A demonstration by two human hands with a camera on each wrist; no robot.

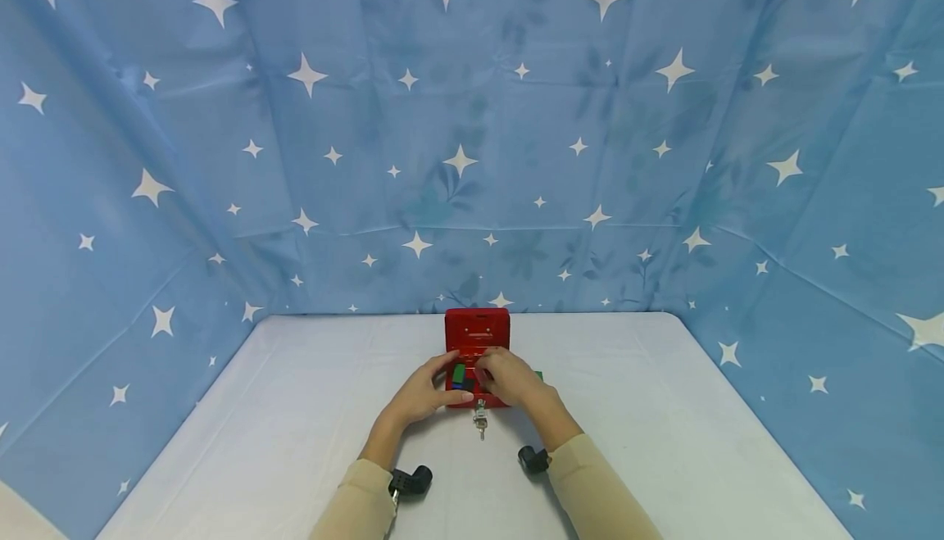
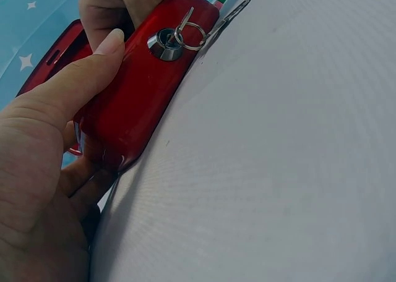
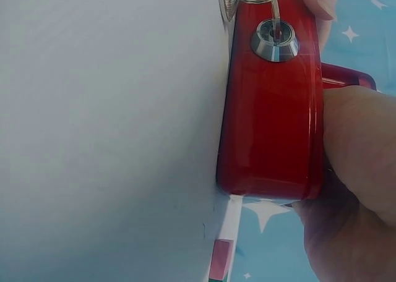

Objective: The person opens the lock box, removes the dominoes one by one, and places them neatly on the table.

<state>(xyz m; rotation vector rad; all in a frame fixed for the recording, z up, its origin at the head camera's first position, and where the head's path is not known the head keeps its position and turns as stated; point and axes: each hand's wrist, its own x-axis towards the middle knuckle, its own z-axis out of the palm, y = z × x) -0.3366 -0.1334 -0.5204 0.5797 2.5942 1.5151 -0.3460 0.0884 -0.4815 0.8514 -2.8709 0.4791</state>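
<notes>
A red metal cash box (image 1: 459,402) stands on the table, its lid (image 1: 457,324) raised at the back. My left hand (image 1: 424,392) grips the box's left side, the thumb over the front edge and the fingers round the outer side. My right hand (image 1: 509,374) reaches down into the box with bent fingers; its fingertips are hidden, and whether they pinch anything is unclear. A green block-like thing (image 1: 459,374) lies inside the box at the left, with dark and blue bits below it. Keys on a ring (image 1: 482,423) hang from the front lock (image 3: 275,44).
White cloth (image 1: 295,409) covers the table. Just right of the box, partly behind my right hand, lies a small green thing (image 1: 539,374); the right wrist view shows a pink, white and green strip (image 3: 221,257) there. Blue star-patterned curtains (image 1: 472,196) enclose the table.
</notes>
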